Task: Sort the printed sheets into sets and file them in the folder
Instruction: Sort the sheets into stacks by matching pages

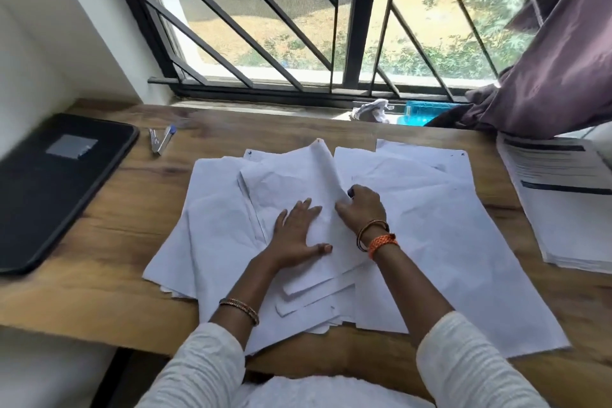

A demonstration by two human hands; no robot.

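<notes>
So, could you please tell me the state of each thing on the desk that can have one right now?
Left hand: open, flat on the loose sheets.
Right hand: pinching a lifted sheet.
Lifted sheet: raised, curled.
Loose sheets: spread, overlapping, blank side up.
Printed stack: squared, print up.
Folder: closed, flat.
Pen: capped, lying down.

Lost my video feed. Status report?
Left hand flat on sheets. Right hand lifting one sheet's edge. Folder closed, far left. Nothing blocking.
</notes>
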